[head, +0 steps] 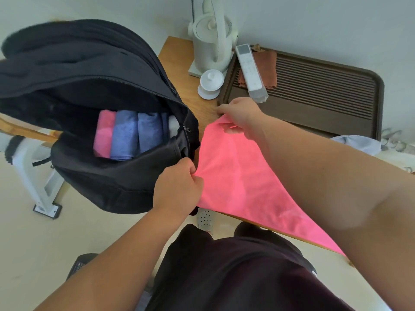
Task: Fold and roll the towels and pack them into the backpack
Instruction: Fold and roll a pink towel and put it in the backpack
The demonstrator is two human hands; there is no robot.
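Observation:
A pink towel (pixel 238 176) lies spread over the wooden table (pixel 175 50), running from the middle toward the near right edge. My left hand (pixel 179 182) pinches its near left corner beside the backpack. My right hand (pixel 240 115) grips its far corner. The black backpack (pixel 107 180) stands open at the left. Inside it are a rolled pink towel (pixel 103 133), two rolled blue towels (pixel 124 135) (pixel 149 131) and a bit of white cloth (pixel 174 126) at the right.
A white kettle (pixel 213 41), a white lidded cup (pixel 210 84) and a white remote (pixel 250 70) sit at the table's back. The remote rests on a dark slatted tray (pixel 314 97) with a brown cloth (pixel 268 68). A white frame (pixel 33 176) stands on the floor at the left.

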